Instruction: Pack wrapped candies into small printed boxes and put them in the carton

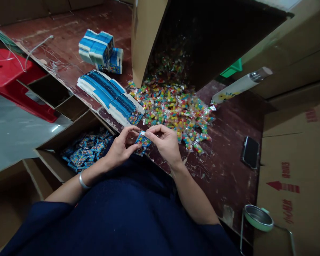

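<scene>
A small blue printed box (143, 141) sits between both my hands at the near edge of the dark red table (224, 167). My left hand (120, 147) pinches its left side with curled fingers. My right hand (165, 140) grips its top right corner with thumb and fingers. Just beyond lies a heap of small clear packets of coloured candy (173, 106), spilling from a tipped cardboard box (149, 35). A fanned row of flat blue box blanks (110, 97) lies to the left of the heap.
An open carton of filled blue boxes (85, 151) stands below the table at left. Bundled blue blanks (100, 49) lie farther back. A phone (250, 152), a white flask (241, 85), a metal cup (258, 217) and a red stool (13, 78) are around.
</scene>
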{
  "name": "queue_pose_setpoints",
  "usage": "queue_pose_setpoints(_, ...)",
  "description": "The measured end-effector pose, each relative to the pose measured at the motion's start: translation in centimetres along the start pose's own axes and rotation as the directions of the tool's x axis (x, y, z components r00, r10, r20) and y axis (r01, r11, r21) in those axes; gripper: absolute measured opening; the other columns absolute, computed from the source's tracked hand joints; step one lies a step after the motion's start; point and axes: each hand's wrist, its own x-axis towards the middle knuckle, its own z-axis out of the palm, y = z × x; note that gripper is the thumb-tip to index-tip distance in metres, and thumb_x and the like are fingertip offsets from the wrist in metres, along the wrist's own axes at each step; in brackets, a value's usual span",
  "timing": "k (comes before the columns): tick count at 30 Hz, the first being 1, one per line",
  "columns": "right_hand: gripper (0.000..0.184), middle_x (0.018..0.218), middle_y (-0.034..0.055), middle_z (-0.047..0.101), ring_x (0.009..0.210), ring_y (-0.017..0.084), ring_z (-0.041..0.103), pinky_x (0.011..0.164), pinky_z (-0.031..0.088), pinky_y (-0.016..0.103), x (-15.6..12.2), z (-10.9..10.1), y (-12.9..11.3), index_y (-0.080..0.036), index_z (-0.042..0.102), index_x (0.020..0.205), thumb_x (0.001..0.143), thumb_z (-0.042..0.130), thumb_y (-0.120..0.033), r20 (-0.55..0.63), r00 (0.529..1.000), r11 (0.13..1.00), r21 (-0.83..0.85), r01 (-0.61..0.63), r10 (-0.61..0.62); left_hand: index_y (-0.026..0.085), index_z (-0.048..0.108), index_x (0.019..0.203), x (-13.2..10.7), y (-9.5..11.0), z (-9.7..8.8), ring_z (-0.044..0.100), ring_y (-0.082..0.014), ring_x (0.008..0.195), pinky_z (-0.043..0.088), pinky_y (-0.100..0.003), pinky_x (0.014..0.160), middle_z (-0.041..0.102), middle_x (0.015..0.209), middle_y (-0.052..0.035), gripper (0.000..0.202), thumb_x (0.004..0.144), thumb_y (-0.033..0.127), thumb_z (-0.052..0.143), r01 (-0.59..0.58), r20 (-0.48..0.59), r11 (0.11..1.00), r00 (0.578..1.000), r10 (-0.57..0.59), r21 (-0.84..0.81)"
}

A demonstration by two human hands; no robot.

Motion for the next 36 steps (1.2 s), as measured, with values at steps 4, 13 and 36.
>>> queue_pose_setpoints(4,0.03,0.079,0.0025,0.073,0.075,0.018,0.067,0.072,0.057,0.033,0.4,0.0,-0.1,-0.02,0.069,0.071,0.079,0.085,-0.044,0.03,1.0,0.999,-0.033,0.0,0.001,0.024,0.055,0.137,0.0,0.3,-0.4,0.066,-0.0125,0.081,0.059,-0.023,0.074,0.062,0.103,-0.0029,0.054,0.086,0.022,0.075,0.029,0.058,0.999,0.998,-0.028,-0.013)
queue_pose_setpoints(13,0.034,0.109,0.0078,0.077,0.107,0.024,0.072,0.095,0.059,0.041,0.6,0.7,1.0,-0.023,0.079,0.094,0.102,0.059,-0.05,0.178,0.965,0.949,-0.213,0.231,-0.195,0.019,0.071,0.117,0.5,1.8,-4.0,0.068,-0.014,0.073,0.059,-0.024,0.067,0.073,0.104,-0.0057,0.034,0.086,0.03,0.076,0.146,0.142,0.986,0.977,-0.156,0.081)
queue_pose_setpoints(36,0.024,0.119,0.0069,0.079,0.116,0.025,0.075,0.101,0.064,0.04,-3.7,1.7,3.0,-0.029,0.073,0.112,0.094,0.067,-0.016,0.337,0.719,0.596,-0.405,0.693,-0.608,0.015,0.068,0.106,2.2,-0.4,-3.1,0.079,-0.0275,0.095,0.064,-0.039,0.085,0.08,0.11,-0.0156,0.052,0.077,0.055,0.087,0.418,0.175,0.705,0.903,-0.393,-0.574)
